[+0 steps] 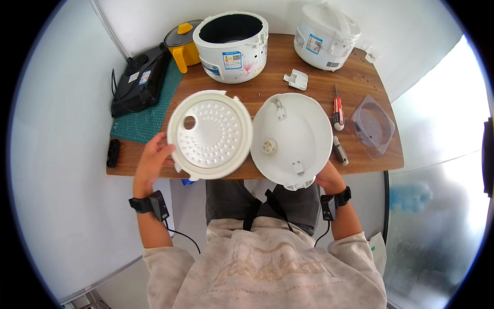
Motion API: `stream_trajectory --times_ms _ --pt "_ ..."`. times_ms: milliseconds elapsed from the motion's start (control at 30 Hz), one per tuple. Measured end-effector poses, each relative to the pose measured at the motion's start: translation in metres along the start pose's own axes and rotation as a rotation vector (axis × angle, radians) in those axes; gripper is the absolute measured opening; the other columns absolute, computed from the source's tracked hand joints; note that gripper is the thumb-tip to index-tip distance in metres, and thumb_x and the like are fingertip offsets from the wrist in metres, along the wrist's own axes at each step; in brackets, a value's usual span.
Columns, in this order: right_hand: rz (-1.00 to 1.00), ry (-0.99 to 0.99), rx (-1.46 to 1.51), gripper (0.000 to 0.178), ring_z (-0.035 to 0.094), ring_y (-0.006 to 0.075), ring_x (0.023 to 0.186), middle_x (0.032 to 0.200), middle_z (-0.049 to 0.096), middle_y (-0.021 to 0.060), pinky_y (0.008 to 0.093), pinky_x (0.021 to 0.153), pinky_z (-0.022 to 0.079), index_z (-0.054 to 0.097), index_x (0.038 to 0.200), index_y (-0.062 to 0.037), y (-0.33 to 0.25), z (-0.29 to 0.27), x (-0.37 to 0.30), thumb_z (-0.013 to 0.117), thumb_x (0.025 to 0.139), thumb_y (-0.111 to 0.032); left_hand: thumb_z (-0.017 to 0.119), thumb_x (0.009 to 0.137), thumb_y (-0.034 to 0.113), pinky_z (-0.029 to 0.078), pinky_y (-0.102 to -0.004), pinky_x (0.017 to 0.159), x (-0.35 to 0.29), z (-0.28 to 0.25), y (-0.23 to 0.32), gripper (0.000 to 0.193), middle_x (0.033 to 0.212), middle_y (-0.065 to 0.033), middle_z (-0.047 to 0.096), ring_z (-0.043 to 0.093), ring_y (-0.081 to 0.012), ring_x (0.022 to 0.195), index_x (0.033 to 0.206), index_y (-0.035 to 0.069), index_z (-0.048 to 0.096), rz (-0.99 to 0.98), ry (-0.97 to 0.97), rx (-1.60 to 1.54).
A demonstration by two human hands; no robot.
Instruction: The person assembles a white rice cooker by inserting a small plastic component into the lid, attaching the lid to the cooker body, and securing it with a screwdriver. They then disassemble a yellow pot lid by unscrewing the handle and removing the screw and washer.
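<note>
My left hand point(152, 162) grips the left edge of a round white inner lid plate point(210, 134) with many dimples and one hole. It is held above the table's front edge. My right hand point(328, 177) holds the lower right rim of a white rice cooker lid shell point(292, 138), turned inside up, with a small hub at its middle. The two round parts sit side by side, almost touching. Behind them stands an open white rice cooker body point(234, 47) without its lid.
A second, closed white rice cooker point(325, 35) stands at the back right of the wooden table point(267, 85). A yellow jug point(184, 46), black appliance point(141, 80), green cutting mat point(149, 118), small white clip part point(296, 79), red-handled screwdriver point(338, 109), grey tool point(340, 150) and clear plastic tray point(373, 125) lie around.
</note>
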State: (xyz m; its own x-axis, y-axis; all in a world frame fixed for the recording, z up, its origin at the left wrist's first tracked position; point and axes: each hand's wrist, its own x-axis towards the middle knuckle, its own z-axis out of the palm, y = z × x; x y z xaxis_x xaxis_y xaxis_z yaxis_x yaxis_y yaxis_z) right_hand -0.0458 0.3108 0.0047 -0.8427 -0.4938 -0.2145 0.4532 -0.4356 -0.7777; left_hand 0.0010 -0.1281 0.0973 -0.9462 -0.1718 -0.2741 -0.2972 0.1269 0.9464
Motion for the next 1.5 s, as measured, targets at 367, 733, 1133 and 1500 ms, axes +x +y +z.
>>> stream_trajectory --times_ms 367,733,1133,1500 --pt "0.244 0.088 -0.179 0.044 0.062 0.0182 0.116 0.134 0.060 0.0074 0.0358 0.092 0.056 0.049 0.142 -0.0058 -0.016 0.052 0.016 0.058 0.102 -0.021 0.058 0.092 0.005 0.063 -0.0317 0.079 -0.011 0.076 -0.021 0.046 0.117 -0.0107 0.067 0.072 -0.0184 0.093 0.137 -0.002 0.048 -0.124 -0.262 -0.372" --pt "0.166 0.152 -0.738 0.036 0.065 0.0128 0.067 0.098 0.066 0.0088 0.0274 0.055 0.056 0.050 0.132 -0.0016 -0.013 0.051 0.048 0.057 0.098 -0.012 0.053 0.092 0.001 0.063 -0.0320 0.080 -0.019 0.073 -0.018 0.046 0.118 -0.0120 0.066 0.070 -0.0176 0.098 0.138 -0.006 0.044 -0.088 -0.217 -0.428" --pt "-0.255 0.430 -0.947 0.040 0.064 0.0152 0.070 0.083 0.063 0.0098 0.0292 0.065 0.053 0.043 0.131 -0.0034 -0.023 0.030 -0.011 0.058 0.094 -0.007 0.057 0.095 0.006 0.062 -0.0298 0.079 -0.010 0.084 -0.008 0.042 0.113 -0.0104 0.067 0.070 -0.0165 0.093 0.134 -0.005 0.047 -0.085 -0.211 -0.441" --pt "-0.310 0.330 -0.839 0.037 0.054 0.0115 0.061 0.073 0.064 0.0084 0.0288 0.058 0.044 0.054 0.130 0.0000 -0.084 0.088 0.012 0.056 0.101 -0.022 0.064 0.096 0.011 0.061 -0.0305 0.085 -0.001 0.109 -0.015 0.048 0.121 -0.0109 0.065 0.068 -0.0179 0.104 0.137 -0.003 0.046 -0.105 -0.193 -0.421"
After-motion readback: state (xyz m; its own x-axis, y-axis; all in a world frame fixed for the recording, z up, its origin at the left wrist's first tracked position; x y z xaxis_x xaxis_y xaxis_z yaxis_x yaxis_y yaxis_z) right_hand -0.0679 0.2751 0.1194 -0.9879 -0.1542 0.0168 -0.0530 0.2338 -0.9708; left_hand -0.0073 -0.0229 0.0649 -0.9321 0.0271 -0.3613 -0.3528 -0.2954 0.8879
